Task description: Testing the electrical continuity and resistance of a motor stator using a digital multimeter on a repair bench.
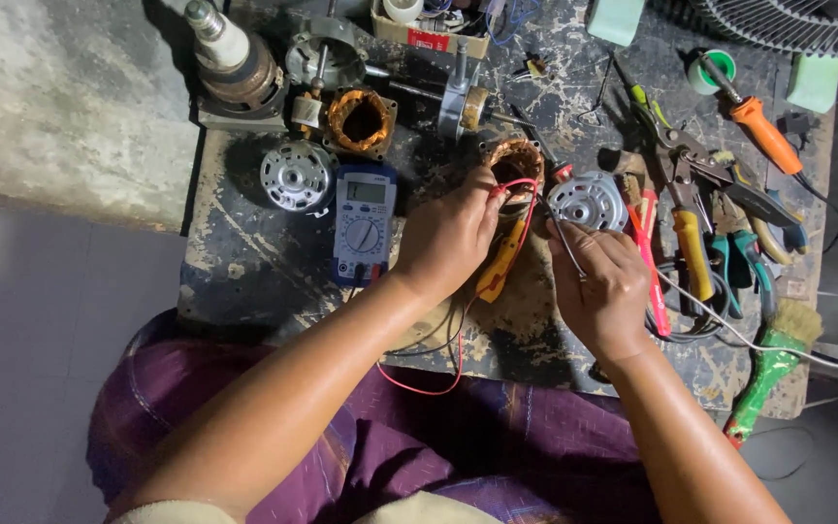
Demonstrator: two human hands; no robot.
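A continuity check appears to be in hand: the copper-wound stator (515, 165) at twelve o'clock is probed, the left hand (448, 238) pinching the yellow probe (502, 260), the right hand (605, 291) closed on a thin lead (564, 243), steady contact needed next, the multimeter (364, 221) at nine o'clock

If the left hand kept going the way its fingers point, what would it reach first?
The left hand points up and right at the copper-wound round stator. Its fingertips look already at the stator's rim, so that probably comes first, though depth is unclear.

multimeter (365, 221) left of stator (515, 162) | motor cover (588, 200) right | pliers (691, 228) further right
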